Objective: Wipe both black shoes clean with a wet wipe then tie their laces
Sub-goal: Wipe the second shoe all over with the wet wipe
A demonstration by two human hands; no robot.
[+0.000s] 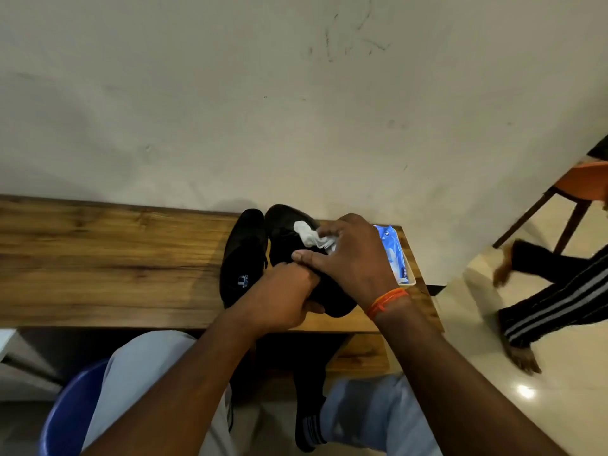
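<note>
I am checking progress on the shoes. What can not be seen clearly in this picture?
- Laces of the right shoe: head view, covered by both hands.
- Left hand fingertips: tucked under the shoe.
- Wet wipe: partly under the right hand.
- Wipes pack print: blurred.

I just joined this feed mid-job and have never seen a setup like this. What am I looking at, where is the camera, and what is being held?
There is no machine here: a person works with bare hands. The one picture comes from a camera worn on the person's head, looking forward and down. On the brown wooden table lie two black shoes. The left black shoe rests untouched. The left hand holds the right black shoe near its heel, while the right hand pinches a crumpled white wet wipe against it. A blue wet wipe packet lies by the table's right edge. Another person's striped trouser leg passes at right.
</note>
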